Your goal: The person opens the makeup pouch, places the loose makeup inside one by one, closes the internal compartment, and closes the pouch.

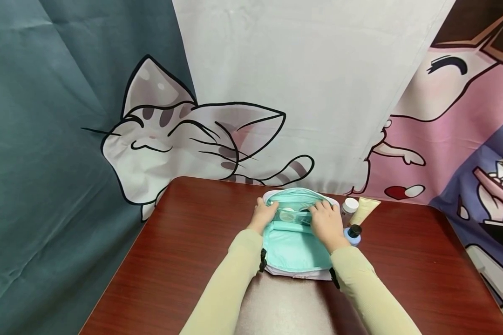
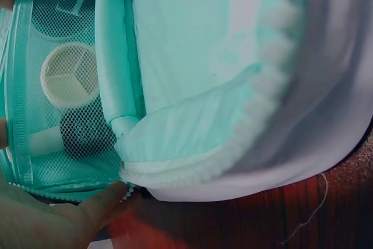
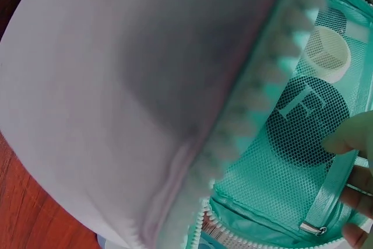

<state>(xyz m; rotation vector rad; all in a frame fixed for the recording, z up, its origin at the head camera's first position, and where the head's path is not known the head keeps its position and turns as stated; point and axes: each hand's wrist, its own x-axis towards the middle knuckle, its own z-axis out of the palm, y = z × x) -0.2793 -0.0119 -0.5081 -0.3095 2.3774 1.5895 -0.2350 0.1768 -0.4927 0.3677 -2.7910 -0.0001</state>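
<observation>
A pale zip bag [image 1: 296,249] with a teal lining lies open on the table, its lid folded back. Inside the lid is a teal mesh pocket [image 3: 262,199]. Behind the mesh sit a black round case [image 3: 306,106] with a letter on it, a pale round container [image 2: 70,74] divided in three and a small dark-ended cylinder [image 2: 87,132]. My left hand [image 1: 263,215] grips the lid's left edge, one finger along the zip. My right hand [image 1: 327,222] pinches the pocket's upper band, thumb over the mesh beside the black case.
To the right of the bag stand a white-capped bottle [image 1: 350,207], a cream tube [image 1: 365,210] and a blue bottle [image 1: 352,237] with a black cap. The reddish wooden table [image 1: 184,260] ends at a printed cat curtain [image 1: 251,56] behind.
</observation>
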